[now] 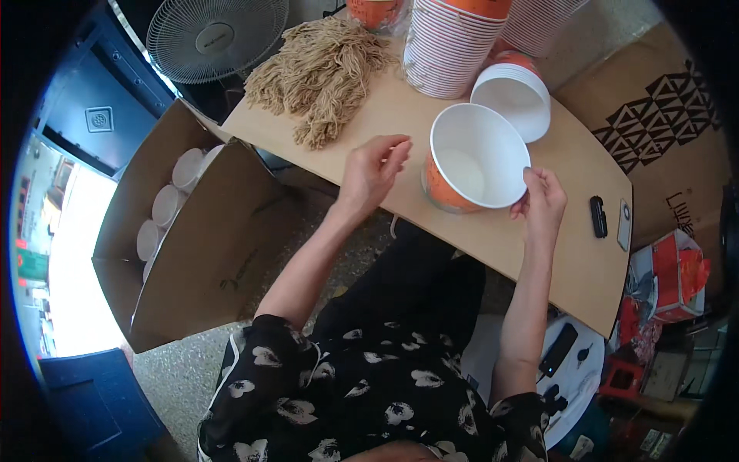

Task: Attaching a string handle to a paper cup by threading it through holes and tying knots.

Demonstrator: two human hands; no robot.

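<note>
A white-lined paper bucket [462,173] with an orange outside stands near the table's front edge, its open mouth tilted towards me. At its right rim, my right hand [541,192] is closed, thumb and fingers pinching the edge. My left hand [374,171] hovers just left of the bucket, apart from it, fingers curled together. Whatever they may hold is too small to make out. A heap of tan cords [327,73] lies at the far left of the table. Behind the bucket, a tall stack of nested paper buckets [446,54] stands beside another bucket lying tipped [514,100].
Left of the table is an open cardboard box [223,239] with several white buckets [167,205] inside. A fan [215,38] stands behind it. A black gadget [598,217] and a phone [623,223] lie at the table's right. A white stool [589,377] is beside me.
</note>
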